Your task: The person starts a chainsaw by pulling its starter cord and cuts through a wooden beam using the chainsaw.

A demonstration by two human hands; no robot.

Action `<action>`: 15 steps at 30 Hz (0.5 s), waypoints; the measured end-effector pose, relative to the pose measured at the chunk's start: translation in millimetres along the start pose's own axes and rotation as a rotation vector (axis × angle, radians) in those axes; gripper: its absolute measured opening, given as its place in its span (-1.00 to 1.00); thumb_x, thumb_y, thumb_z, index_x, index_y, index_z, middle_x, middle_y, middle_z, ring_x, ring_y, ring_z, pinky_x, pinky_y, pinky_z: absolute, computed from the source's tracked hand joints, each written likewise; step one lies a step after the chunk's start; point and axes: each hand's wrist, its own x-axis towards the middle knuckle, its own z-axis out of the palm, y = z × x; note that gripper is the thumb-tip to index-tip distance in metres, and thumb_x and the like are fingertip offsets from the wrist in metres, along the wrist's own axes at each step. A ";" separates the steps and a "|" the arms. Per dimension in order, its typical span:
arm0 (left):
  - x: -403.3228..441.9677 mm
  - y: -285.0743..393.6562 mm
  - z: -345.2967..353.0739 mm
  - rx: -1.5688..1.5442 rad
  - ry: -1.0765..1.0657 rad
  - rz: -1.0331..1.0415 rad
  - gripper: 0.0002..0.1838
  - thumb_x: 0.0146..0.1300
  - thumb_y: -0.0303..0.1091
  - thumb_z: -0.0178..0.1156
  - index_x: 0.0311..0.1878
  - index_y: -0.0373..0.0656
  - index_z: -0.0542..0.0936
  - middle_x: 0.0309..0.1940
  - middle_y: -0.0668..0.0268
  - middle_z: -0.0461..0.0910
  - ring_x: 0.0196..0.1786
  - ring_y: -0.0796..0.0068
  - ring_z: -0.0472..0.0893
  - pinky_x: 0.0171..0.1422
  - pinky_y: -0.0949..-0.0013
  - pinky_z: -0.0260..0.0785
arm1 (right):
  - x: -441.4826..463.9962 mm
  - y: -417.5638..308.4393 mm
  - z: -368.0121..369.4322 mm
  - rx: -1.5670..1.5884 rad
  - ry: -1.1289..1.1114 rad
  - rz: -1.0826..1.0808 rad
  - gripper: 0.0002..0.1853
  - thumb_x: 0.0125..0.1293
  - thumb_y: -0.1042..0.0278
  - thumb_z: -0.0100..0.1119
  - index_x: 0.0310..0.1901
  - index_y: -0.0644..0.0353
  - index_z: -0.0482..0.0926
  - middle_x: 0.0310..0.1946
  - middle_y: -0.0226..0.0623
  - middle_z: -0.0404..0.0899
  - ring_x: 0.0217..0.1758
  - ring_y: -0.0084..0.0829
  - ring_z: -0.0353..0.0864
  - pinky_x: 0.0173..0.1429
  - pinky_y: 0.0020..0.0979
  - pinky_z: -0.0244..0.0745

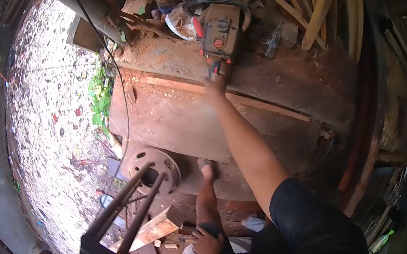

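Fingers of the right hand [214,83] clasped the chainsaw [220,29] by its rear handle [215,67], presumably for control, while the left hand [208,245] lay loosely spread on a leg [207,202].

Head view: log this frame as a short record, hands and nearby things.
right hand: gripping the end of a power tool, arm outstretched
left hand: resting on the bent leg
tool contact with surface: cannot tell
wood strip: lying across the brown surface
round metal rim: left of the foot
curved wood pieces: upper right
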 end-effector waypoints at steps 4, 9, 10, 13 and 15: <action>52.7 -15.1 -41.3 0.013 0.061 0.038 0.03 0.02 0.17 0.28 0.37 -0.42 0.16 0.19 -0.13 0.34 0.13 -0.13 0.51 0.09 -0.10 0.45 | 14.6 -37.3 19.8 0.103 -0.059 0.195 -0.61 0.16 0.30 0.33 -0.02 0.31 0.54 -0.22 -0.11 0.64 -0.10 -0.15 0.64 0.02 -0.24 0.50; 60.2 -37.6 -48.1 -0.016 0.067 0.184 -0.07 0.06 0.15 0.27 0.26 -0.50 0.29 0.00 -0.17 0.48 0.07 -0.19 0.55 0.12 -0.04 0.45 | -27.0 22.1 0.2 -0.080 0.510 -0.454 -0.65 0.17 0.30 0.28 -0.06 0.31 0.56 -0.22 -0.10 0.64 -0.10 -0.19 0.65 -0.03 -0.29 0.49; 72.1 -41.0 -48.7 -0.060 0.095 0.216 -0.14 0.09 0.10 0.25 0.23 -0.48 0.32 -0.01 -0.17 0.49 0.06 -0.20 0.54 0.11 -0.05 0.45 | -40.1 29.2 -4.5 -0.117 0.444 -0.371 -0.67 0.16 0.31 0.26 -0.09 0.32 0.57 -0.28 -0.09 0.64 -0.16 -0.19 0.66 -0.09 -0.28 0.50; 88.0 -40.7 -60.2 -0.253 0.269 0.402 -0.41 0.19 -0.12 0.20 0.14 -0.41 0.41 -0.05 -0.20 0.49 0.04 -0.25 0.52 0.10 -0.08 0.41 | -88.8 61.9 -20.4 -0.148 0.268 -0.136 -0.75 0.14 0.33 0.21 -0.23 0.36 0.59 -0.47 -0.10 0.62 -0.36 -0.20 0.67 -0.29 -0.24 0.50; 90.2 1.4 -124.2 -0.417 0.542 0.629 -0.57 0.22 -0.30 0.17 0.09 -0.37 0.45 -0.04 -0.20 0.48 0.05 -0.27 0.49 0.12 -0.06 0.37 | -114.2 72.3 -25.2 -0.042 0.208 -0.028 -0.81 0.10 0.36 0.20 -0.37 0.35 0.58 -0.61 -0.14 0.56 -0.52 -0.23 0.64 -0.43 -0.24 0.46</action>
